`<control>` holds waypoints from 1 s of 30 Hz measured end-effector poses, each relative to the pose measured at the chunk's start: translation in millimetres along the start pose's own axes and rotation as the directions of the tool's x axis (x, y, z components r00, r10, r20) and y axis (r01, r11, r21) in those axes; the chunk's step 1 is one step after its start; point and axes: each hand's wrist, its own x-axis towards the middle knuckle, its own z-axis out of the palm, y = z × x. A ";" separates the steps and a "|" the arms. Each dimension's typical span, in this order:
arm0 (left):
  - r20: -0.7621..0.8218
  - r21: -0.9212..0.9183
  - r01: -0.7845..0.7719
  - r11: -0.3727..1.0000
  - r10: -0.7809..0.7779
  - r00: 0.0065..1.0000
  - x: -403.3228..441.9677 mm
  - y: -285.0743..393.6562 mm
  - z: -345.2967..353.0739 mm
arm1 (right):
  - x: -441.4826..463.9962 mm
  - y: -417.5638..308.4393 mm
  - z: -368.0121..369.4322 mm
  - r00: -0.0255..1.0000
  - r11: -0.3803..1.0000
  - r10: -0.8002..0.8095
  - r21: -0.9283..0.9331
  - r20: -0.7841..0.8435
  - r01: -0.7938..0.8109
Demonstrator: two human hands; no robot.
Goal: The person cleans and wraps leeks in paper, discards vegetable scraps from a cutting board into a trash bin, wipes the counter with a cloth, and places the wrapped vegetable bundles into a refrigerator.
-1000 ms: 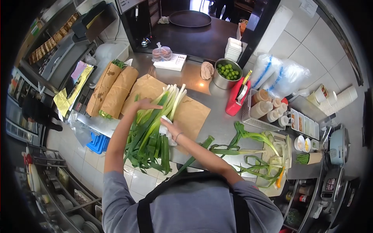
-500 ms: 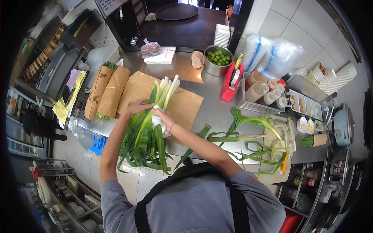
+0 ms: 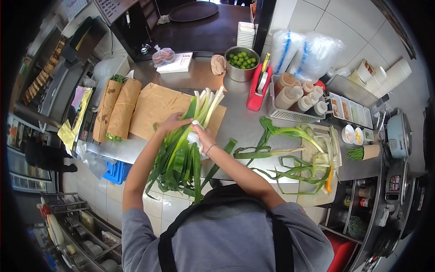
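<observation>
A bunch of leeks (image 3: pixel 175 156) lies aslant over the counter's near edge, white ends pointing up and right, green leaves hanging down. My left hand (image 3: pixel 174 123) is wrapped round the bunch just below the white stalks, its fingertips partly hidden. Beside it, my right hand (image 3: pixel 202 137) presses a crumpled white cloth or paper towel (image 3: pixel 194 138) against the stalks. Beneath the white ends lies a sheet of brown paper (image 3: pixel 152 102). Loose leek trimmings (image 3: pixel 267 154) are scattered to the right of my right forearm.
Two brown-paper rolls of greens (image 3: pixel 123 106) lie at left. Behind stand a pot of limes (image 3: pixel 243 63) and a red tape dispenser (image 3: pixel 259 88). Sauce bottles fill a white basket (image 3: pixel 292 113). A cutting board (image 3: pixel 312 195) holding leek scraps and a knife with an orange handle (image 3: pixel 329 179) is at right.
Both hands and the leeks have shifted right across the brown paper, still gripped. The camera view has turned a little, so the background sits further left.
</observation>
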 end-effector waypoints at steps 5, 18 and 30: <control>-0.194 0.195 -0.027 0.980 0.065 0.979 24.4 -40.3 4.7 | 19.4 20.6 -16.1 0.996 0.984 0.003 -0.174 -0.086 -0.018; -0.221 0.456 0.021 0.890 0.090 0.971 -2.5 -31.6 7.4 | 30.4 15.7 -35.2 0.993 0.704 -0.100 -0.700 0.070 0.120; -0.181 0.487 0.065 0.871 0.028 0.983 -19.7 -10.8 26.0 | 22.0 28.4 -41.4 0.953 0.588 -0.292 -0.801 -0.078 0.114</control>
